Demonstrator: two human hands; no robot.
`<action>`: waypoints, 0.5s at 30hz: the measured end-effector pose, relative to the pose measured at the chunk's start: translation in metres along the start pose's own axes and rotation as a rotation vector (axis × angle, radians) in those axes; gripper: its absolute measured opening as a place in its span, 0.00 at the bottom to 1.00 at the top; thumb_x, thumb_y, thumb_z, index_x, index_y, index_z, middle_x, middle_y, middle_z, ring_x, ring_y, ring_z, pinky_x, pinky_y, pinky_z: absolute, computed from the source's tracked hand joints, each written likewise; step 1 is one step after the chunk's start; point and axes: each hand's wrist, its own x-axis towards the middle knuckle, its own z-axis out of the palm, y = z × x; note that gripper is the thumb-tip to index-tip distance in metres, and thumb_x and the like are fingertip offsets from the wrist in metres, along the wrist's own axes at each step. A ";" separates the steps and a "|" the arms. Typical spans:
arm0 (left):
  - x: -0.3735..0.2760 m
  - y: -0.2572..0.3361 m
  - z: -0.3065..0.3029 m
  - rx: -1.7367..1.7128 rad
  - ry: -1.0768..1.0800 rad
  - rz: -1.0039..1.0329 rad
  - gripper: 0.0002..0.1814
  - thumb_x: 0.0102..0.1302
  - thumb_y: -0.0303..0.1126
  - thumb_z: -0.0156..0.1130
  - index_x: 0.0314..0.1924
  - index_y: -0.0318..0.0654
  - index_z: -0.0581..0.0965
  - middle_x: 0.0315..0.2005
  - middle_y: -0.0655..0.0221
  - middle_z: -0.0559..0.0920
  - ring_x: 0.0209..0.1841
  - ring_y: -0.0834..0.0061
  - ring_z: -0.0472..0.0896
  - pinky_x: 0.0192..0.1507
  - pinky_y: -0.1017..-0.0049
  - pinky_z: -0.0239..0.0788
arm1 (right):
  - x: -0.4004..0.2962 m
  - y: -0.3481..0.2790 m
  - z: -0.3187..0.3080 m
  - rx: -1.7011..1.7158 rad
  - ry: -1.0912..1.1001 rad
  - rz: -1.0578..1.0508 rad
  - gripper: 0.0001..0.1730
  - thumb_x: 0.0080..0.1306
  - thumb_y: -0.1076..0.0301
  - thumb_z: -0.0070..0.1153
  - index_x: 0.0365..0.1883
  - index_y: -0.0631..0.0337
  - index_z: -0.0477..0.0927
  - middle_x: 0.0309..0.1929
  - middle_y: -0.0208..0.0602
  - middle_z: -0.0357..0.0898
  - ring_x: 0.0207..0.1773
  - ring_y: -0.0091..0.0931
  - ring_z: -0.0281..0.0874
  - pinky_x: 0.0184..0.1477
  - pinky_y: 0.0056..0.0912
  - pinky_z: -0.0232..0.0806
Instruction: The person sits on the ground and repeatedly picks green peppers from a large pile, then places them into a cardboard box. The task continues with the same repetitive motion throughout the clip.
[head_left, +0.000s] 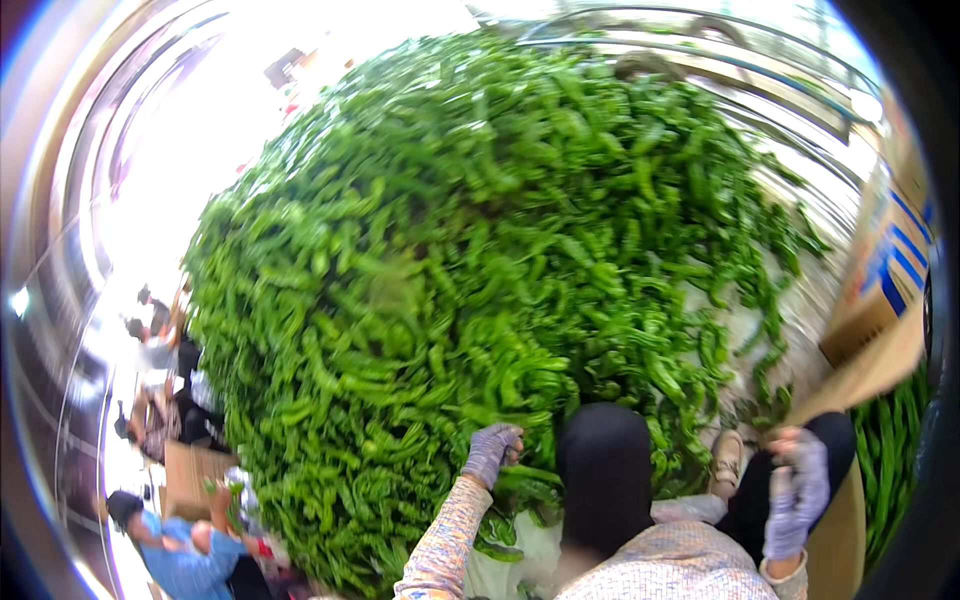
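A large heap of long green peppers (450, 285) fills the middle of the view. At the heap's near edge, my left hand (495, 452) in a grey-purple fingerless glove has curled fingers; peppers lie right beside and under it, and whether it grips one is unclear. My right hand (799, 480), in a similar glove, is raised by my right knee at the lower right. Its fingers are blurred, so anything in them cannot be made out. A cardboard box holding green peppers (889, 457) stands just right of that hand.
A printed cardboard box (870, 300) stands at the right. Metal rails (750, 60) run behind the heap. At the left, a person in blue (184, 555) sits near an open cardboard box (191, 476), with several other people farther back. Loose peppers lie on the pale ground sheet (742, 322).
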 end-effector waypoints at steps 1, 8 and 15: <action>-0.013 -0.016 -0.004 -0.082 0.108 -0.025 0.06 0.60 0.29 0.61 0.36 0.35 0.77 0.21 0.65 0.80 0.15 0.76 0.73 0.17 0.74 0.67 | 0.023 0.006 0.007 0.095 -0.203 -0.055 0.12 0.60 0.69 0.57 0.43 0.60 0.78 0.44 0.43 0.80 0.45 0.36 0.77 0.51 0.36 0.67; 0.018 0.059 -0.082 0.126 0.840 0.570 0.07 0.59 0.29 0.63 0.33 0.33 0.77 0.24 0.64 0.80 0.21 0.74 0.76 0.23 0.74 0.68 | 0.044 0.009 0.090 0.156 -0.560 -0.434 0.12 0.48 0.74 0.60 0.34 0.57 0.79 0.38 0.36 0.81 0.34 0.35 0.78 0.37 0.37 0.70; 0.086 0.159 -0.093 0.686 1.179 0.417 0.37 0.61 0.46 0.64 0.60 0.26 0.65 0.55 0.43 0.71 0.58 0.51 0.71 0.61 0.64 0.62 | 0.047 0.036 0.105 0.114 -0.625 -0.331 0.09 0.63 0.68 0.56 0.42 0.55 0.80 0.38 0.39 0.81 0.37 0.39 0.80 0.42 0.37 0.73</action>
